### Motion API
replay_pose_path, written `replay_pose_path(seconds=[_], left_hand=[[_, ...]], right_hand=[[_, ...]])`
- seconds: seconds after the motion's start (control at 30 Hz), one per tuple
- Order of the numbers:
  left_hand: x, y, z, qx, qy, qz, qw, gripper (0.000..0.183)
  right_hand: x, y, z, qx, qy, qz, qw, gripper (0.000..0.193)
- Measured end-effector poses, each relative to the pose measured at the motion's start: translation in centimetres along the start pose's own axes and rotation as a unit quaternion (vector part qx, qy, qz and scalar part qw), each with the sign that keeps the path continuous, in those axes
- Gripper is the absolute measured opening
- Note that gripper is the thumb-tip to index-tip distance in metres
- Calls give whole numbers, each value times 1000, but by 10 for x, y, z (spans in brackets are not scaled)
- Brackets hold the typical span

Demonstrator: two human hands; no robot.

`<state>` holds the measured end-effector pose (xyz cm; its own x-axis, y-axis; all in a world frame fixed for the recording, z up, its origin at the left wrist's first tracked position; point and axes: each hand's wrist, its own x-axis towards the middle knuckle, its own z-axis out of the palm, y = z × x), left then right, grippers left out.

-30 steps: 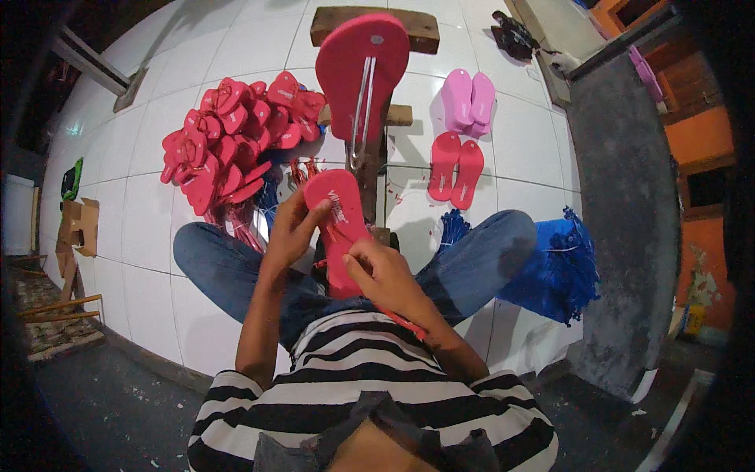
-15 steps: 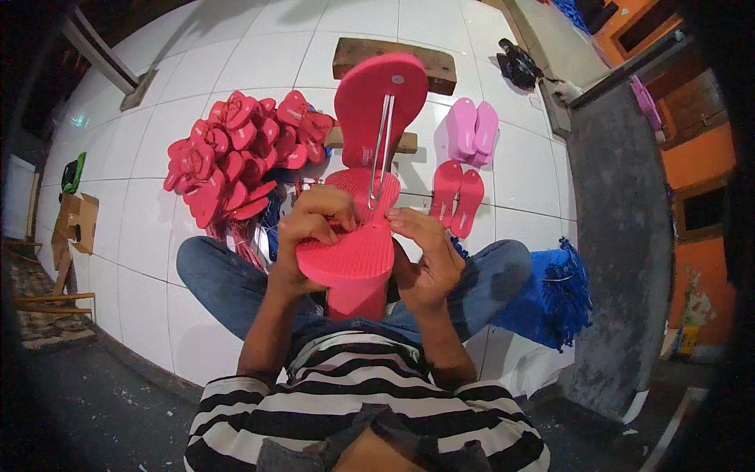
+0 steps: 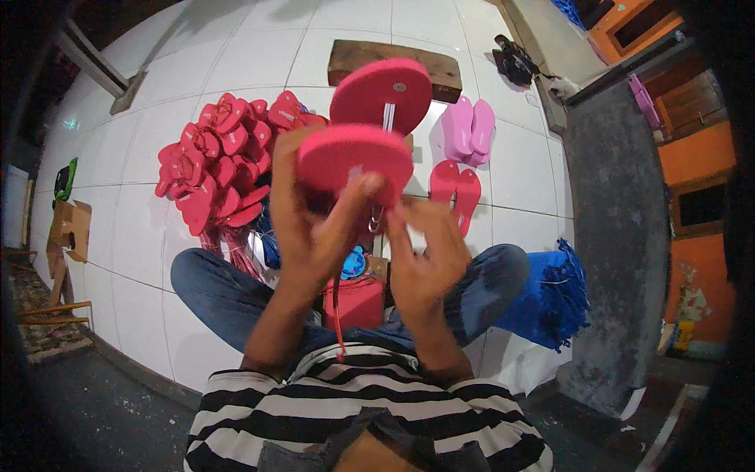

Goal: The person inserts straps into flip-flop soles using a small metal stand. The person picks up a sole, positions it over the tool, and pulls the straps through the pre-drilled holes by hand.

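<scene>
My left hand (image 3: 311, 236) is closed on a pinkish-red flip-flop sole (image 3: 338, 157), its thumb pressed on the upward-facing side. Beside the sole's lower right edge, my right hand (image 3: 429, 263) is pinched together; what lies between its fingertips I cannot make out. Behind the held sole, another red sole (image 3: 381, 94) leans up, with a long bent metal wire (image 3: 388, 116) running down from it. The wire's lower loop shows near my right fingertips. From under my left hand a thin red cord-like strip (image 3: 338, 315) hangs toward my lap.
A large pile of red flip-flops (image 3: 220, 157) lies to the left. Pink flip-flops (image 3: 469, 130) and a red pair (image 3: 456, 193) sit to the right. A wooden block (image 3: 440, 75) stands behind, a red block (image 3: 354, 303) between my legs, and blue straps (image 3: 543, 295) by my right knee.
The held sole has been tipped up and raised, turning its smooth face toward me. My left thumb has come over it. The red strip now hangs below, and the red block shows more.
</scene>
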<state>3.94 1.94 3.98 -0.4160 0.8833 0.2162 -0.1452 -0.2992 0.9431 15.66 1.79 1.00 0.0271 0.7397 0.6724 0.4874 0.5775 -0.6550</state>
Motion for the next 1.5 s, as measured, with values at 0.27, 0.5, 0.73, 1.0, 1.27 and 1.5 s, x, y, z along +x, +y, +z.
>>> replay_pose_path(seconds=[0.27, 0.5, 0.73, 1.0, 1.27, 1.5], left_hand=[[75, -30, -9, 293, 122, 349, 882, 45], [-20, -55, -77, 389, -338, 357, 779, 21], [-37, -84, -59, 410, -281, 363, 788, 24], [-47, -92, -5, 306, -96, 317, 893, 33], [53, -33, -18, 261, 54, 329, 906, 36], [84, -1, -13, 370, -69, 380, 845, 36]], right_hand=[[40, 41, 49, 31, 30, 121, 992, 23], [-125, 54, 30, 320, -310, 359, 820, 21], [-75, 52, -28, 288, -147, 505, 801, 19], [-26, 20, 15, 264, 23, 292, 919, 27], [5, 33, -2, 408, -239, 127, 872, 32], [19, 38, 0, 414, -368, 115, 825, 37]])
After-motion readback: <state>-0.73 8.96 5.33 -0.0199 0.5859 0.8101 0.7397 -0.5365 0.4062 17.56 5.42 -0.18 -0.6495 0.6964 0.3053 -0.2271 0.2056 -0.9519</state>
